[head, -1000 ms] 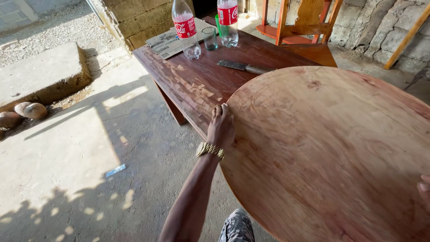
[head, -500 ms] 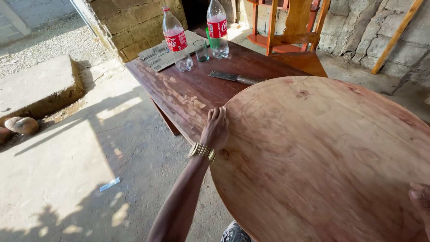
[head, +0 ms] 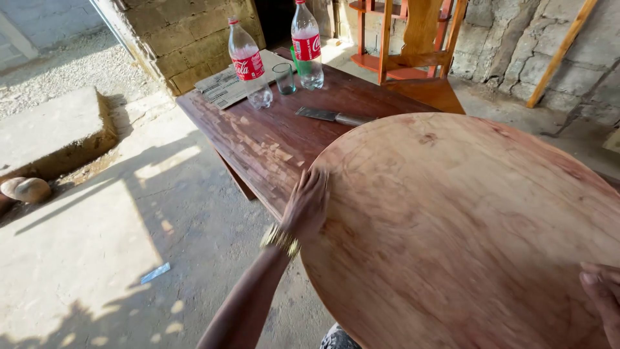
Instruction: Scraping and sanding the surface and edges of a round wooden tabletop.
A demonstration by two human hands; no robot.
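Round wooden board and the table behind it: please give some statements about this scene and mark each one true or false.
1. The left hand rests on the left edge of the round wooden board. True.
2. Three plastic bottles stand on the wooden table. False: there are two, one bottle and another bottle.
3. A drinking glass stands between the two bottles. True.
4. The knife lies on top of the round board. False: it lies on the table, just beyond the board's far edge.
5. The right hand grips a bottle. False: it is at the board's right edge.
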